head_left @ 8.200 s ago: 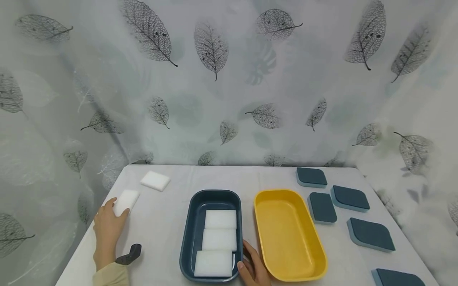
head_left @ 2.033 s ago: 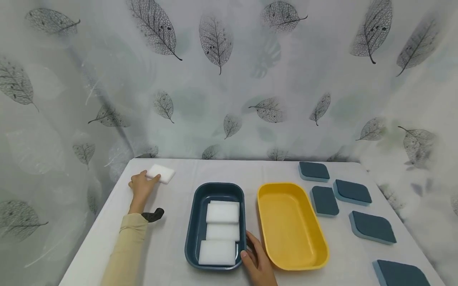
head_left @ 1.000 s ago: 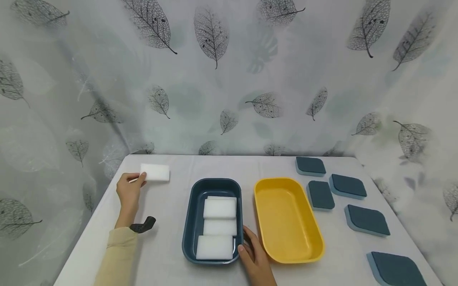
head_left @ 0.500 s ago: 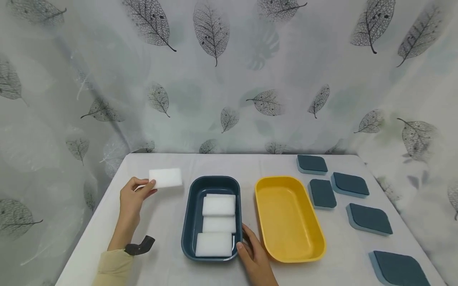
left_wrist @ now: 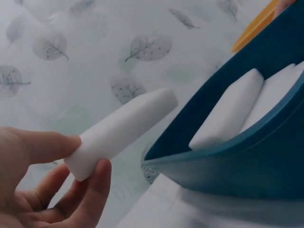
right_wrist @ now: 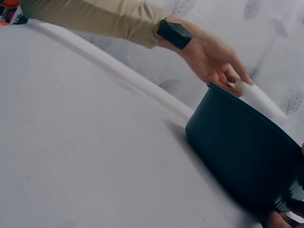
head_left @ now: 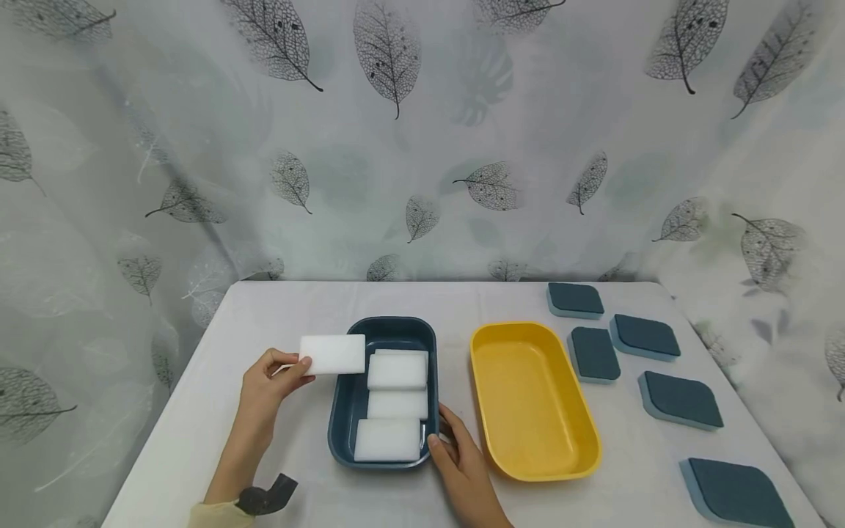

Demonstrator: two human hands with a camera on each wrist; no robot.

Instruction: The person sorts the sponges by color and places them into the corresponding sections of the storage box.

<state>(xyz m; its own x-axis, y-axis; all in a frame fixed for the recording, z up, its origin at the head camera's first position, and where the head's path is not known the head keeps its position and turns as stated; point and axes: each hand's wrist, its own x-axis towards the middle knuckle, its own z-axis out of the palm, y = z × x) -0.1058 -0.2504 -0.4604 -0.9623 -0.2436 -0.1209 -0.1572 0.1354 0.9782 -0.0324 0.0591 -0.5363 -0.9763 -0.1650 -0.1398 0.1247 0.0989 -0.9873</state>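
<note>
Sponge (head_left: 334,355), white, left of centre, pinched at one end by the left hand's (head_left: 264,400) fingers; right hand's (head_left: 467,473) fingers grip blue tray (head_left: 396,334), presumably steadying it!

We see free room at the far end of the blue tray (head_left: 399,331) and in a strip along its left wall, but the white blocks (head_left: 388,440) inside take up much of the rest, and the left hand (head_left: 267,396) with the held block (head_left: 333,355) crowds its far-left rim. Between this and the yellow tray (head_left: 528,403), open from above, the right hand (head_left: 465,469) bars the near gap.
</note>
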